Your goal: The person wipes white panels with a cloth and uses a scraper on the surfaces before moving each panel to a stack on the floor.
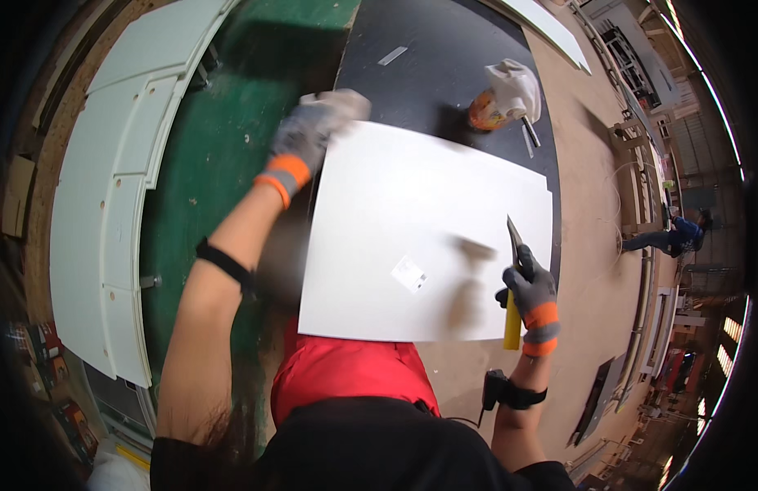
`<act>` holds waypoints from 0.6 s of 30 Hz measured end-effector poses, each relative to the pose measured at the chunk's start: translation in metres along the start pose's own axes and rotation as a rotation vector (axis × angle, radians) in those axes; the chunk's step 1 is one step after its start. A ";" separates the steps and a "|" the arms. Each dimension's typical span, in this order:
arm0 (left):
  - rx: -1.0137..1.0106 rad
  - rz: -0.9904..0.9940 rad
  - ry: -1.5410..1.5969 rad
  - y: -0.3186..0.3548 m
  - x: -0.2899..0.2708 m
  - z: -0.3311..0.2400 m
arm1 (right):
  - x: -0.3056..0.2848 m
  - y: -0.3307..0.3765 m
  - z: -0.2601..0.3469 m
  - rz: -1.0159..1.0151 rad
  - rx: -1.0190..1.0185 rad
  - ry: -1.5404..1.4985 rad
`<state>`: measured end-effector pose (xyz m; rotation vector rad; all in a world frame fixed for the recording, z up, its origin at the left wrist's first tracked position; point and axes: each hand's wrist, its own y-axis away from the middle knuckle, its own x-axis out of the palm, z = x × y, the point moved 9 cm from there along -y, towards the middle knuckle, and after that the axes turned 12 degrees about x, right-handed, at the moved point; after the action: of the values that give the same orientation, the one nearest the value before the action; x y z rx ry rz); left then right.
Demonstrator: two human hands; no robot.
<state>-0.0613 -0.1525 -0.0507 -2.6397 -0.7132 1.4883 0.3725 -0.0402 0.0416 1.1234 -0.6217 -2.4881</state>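
A white rectangular panel (379,213) lies in front of me on a dark work surface, with a small white label (409,274) on its face. At the panel's far left corner is my left hand (318,127), in a grey work glove with an orange cuff. Motion smears its fingers, so I cannot tell their grip. Over the panel's right edge, my right hand (530,290), gloved alike, is closed around a utility knife (512,323). The knife has a yellow handle, and its pointed blade is directed away from me. A shadow of hand and knife falls on the panel.
Beyond the panel, an orange-and-white bottle (484,112) stands with a white cloth (514,86) over it, beside a dark pen-like thing (530,131). White panels (121,196) line the left over a green floor (232,106). Another person (682,235) stands far right.
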 end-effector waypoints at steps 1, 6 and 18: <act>-0.146 -0.169 -0.208 0.012 -0.025 0.080 | 0.005 -0.009 0.000 0.011 -0.033 0.031; -0.409 -0.379 0.109 -0.047 -0.059 0.110 | -0.090 -0.090 -0.037 -0.157 -0.056 0.010; -0.225 -0.327 -0.207 -0.198 0.054 0.023 | -0.054 -0.349 0.147 -0.212 -0.673 0.339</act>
<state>-0.1305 0.0422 -0.0586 -2.3720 -1.3275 1.6787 0.2501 0.3172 -0.0185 1.3107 0.4231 -2.2900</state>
